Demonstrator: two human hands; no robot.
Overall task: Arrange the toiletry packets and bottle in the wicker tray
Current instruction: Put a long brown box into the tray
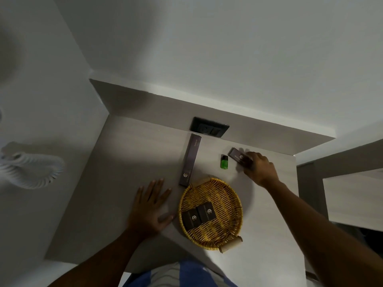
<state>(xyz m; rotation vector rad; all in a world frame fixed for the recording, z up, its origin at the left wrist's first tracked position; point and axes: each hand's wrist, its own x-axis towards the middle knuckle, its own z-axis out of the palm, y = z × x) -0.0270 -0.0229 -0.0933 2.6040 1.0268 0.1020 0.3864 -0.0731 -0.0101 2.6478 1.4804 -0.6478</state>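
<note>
A round wicker tray point(226, 193) sits on the grey counter, with two small dark packets point(198, 216) lying side by side in its near left part. A long dark packet point(190, 160) lies on the counter just beyond the tray's left rim. A small green bottle point(223, 161) stands behind the tray. To the bottle's right, my right hand point(261, 169) is closed on another dark packet point(238, 157) at counter level. My left hand point(150, 208) rests flat on the counter left of the tray, fingers spread, holding nothing.
A black wall socket point(209, 127) is set in the low back panel behind the long packet. The counter point(128, 162) meets a wall on the left and ends at an edge on the right. A white coiled hose point(31, 168) hangs at the far left.
</note>
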